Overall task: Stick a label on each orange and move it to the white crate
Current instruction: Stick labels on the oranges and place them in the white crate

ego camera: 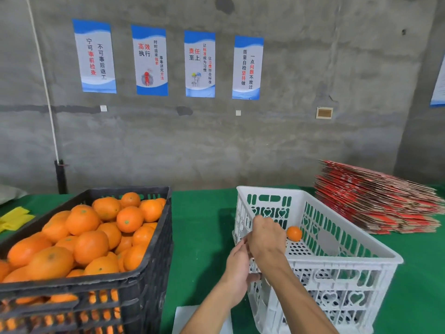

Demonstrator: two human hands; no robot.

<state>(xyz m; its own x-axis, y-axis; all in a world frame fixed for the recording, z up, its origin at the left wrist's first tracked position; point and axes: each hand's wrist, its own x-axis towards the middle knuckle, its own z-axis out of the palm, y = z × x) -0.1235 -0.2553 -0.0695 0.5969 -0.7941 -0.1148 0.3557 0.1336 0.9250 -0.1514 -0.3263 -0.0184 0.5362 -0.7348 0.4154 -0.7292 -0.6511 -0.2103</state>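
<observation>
While both forearms reach in from the lower edge, right hand (266,237) over the near-left corner of the white crate (342,256), back of hand up, fingers curled downward; whether anything sits inside them cannot be told from this angle. Left hand (238,266) just below and left of the right, against the crate's outer left wall, fingers extended upward toward the right hand, relaxed; contents hidden, nothing seen pinched. Fingertips of the two hands close together, contact not resolvable. Single orange (294,233) on the perforated crate floor, just right of the right hand's knuckles, apart from the fingers. Well to the left of both hands, black crate (149,280) heaped with unmoved oranges (91,247), green stem ends showing on several. Green table covering (199,227) between the two crates. White sheet (190,319) on the covering under the left forearm; labels on it not discernible. Far right, beyond the white crate, stack of flattened red cartons (375,203). Far left edge, yellow packets (14,220) on the covering. Behind everything, grey concrete wall with four blue-and-white posters (199,63) in Chinese script.
</observation>
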